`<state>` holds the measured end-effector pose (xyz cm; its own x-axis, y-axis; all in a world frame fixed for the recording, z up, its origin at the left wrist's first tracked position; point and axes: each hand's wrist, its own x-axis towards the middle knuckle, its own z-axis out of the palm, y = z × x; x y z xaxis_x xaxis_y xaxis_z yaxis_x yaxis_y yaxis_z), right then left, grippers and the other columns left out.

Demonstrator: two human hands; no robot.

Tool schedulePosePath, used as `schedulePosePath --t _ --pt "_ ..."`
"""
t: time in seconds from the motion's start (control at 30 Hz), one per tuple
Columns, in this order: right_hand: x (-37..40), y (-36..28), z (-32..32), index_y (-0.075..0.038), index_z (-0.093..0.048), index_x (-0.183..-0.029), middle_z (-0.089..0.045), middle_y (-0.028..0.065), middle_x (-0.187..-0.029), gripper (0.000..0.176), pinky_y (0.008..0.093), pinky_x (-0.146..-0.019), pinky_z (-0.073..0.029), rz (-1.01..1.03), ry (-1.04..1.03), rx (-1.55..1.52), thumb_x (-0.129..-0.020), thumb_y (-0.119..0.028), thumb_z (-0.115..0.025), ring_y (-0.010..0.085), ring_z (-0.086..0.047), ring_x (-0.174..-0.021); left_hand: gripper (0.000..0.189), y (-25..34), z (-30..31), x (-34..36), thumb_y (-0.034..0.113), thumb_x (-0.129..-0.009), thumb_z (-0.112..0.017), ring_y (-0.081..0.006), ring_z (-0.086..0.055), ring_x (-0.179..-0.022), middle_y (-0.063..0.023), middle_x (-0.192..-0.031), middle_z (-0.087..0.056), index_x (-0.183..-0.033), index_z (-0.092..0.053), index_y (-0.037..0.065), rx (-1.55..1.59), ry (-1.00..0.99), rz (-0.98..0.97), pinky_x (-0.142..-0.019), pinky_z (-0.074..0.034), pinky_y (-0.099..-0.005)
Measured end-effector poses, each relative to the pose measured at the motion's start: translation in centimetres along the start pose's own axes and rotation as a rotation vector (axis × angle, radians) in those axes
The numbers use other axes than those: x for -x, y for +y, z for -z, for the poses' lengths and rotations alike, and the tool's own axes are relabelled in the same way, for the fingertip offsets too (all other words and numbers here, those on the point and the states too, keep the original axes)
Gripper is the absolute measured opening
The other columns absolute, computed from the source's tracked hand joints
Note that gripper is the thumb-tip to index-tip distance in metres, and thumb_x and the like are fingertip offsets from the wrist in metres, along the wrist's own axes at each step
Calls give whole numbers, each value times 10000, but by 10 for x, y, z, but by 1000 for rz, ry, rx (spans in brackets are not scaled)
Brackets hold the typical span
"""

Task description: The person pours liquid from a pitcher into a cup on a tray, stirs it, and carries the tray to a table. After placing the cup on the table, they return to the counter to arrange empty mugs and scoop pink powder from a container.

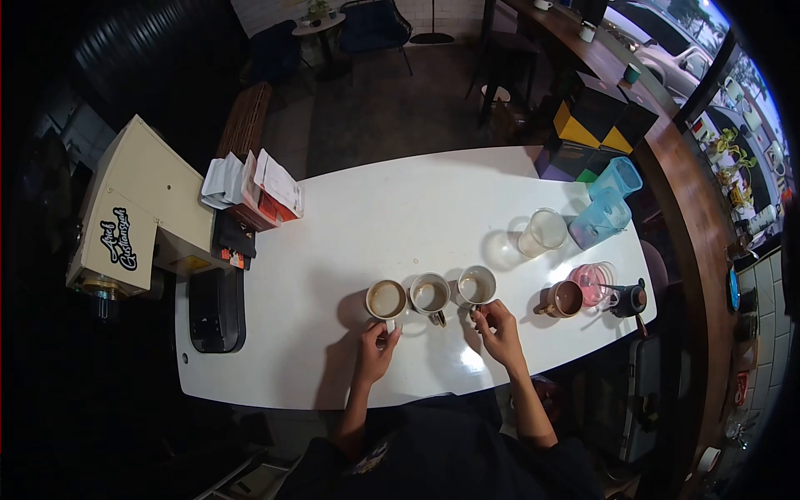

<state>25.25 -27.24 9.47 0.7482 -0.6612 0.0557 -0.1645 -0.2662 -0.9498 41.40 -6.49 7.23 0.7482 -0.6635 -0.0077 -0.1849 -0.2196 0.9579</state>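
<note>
Three cups stand in a row near the front of the white table. My left hand (376, 351) is closed on the handle of the left cup (387, 298), which has a tan liquid in it. The handle of the right cup (476, 285) is gripped by my right hand (499, 332), fingers pinched together. Between them sits the middle cup (429, 293), its handle pointing toward me and no hand on it. Brownish content shows inside the middle and right cups too.
A brown cup (564, 299), a pink cup (593, 283) and a small dark pot (628, 298) stand at right. Behind them are a clear container (543, 232), blue pitchers (598, 218) and dark boxes (596, 129). At left, a cream machine (133, 217) stands beside paper packets (254, 187).
</note>
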Motion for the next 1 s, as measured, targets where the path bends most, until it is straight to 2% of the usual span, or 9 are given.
schedulePosePath --t 0.43,0.67,0.83,0.97,1.0 --pt "4 0 0 49 -573 -851 -566 71 -822 192 247 -623 -503 -11 52 14 -902 -126 -636 131 -631 -689 205 11 8 0 150 -895 -650 -61 -552 -634 -32 -733 -559 -841 -606 -43 -63 69 -109 -572 -447 -220" --pt "2 -2 -10 44 -539 -848 -557 77 -806 140 241 -572 -485 28 41 123 -860 -39 -651 105 -602 -646 197 5 5 2 150 -902 -639 -59 -563 -651 -40 -736 -580 -876 -617 -43 -49 83 -120 -575 -447 -219" --pt "3 1 -10 37 -529 -840 -569 75 -760 146 239 -558 -485 48 62 133 -859 -39 -653 103 -600 -623 202 5 0 5 176 -902 -645 -65 -557 -613 -25 -676 -592 -852 -621 -19 10 158 -14 -566 -447 -223" --pt "5 6 -9 29 -538 -855 -590 66 -747 157 237 -557 -492 21 84 55 -866 -67 -662 107 -615 -618 217 9 2 6 192 -907 -641 -62 -549 -595 -10 -643 -580 -836 -621 -12 -18 250 -21 -560 -447 -222" --pt "6 6 -9 28 -541 -861 -598 64 -752 164 237 -558 -495 17 93 26 -868 -78 -666 108 -620 -620 222 8 6 7 193 -913 -633 -61 -554 -600 -9 -643 -581 -830 -619 -13 31 267 62 -559 -445 -216"
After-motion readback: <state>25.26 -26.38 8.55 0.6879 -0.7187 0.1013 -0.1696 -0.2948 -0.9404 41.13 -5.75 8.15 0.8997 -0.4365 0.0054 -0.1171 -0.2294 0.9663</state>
